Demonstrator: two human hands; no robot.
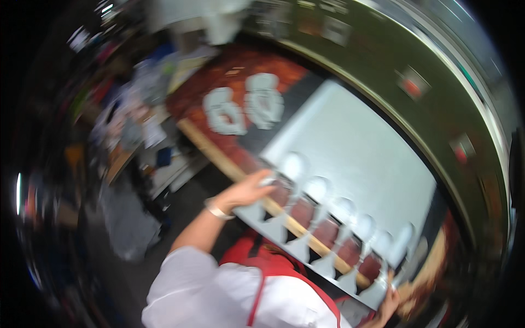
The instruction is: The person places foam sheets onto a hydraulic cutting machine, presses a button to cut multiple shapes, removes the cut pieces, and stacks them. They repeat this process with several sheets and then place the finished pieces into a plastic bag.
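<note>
Across the near edge of the red-brown table (284,64), toward its R end: a wht cut-out strip (324,268), tilted in view. L hand (247,191) pinches its L end; R hand (389,303) has fingers closed on the R end, tho blurred. Big wht sheet (361,147) lies just beyond, on the surface; two pale cut-out pieces (220,97) near the surface's L edge. Step in hand looks like two-handed positioning of strip; next move prob. calls for both ends kept steady, w/o bending the narrow bits.

Workshop, red-topped worktable (191,101), pale cut-out frame (325,267), heaped materials (131,112)
</note>
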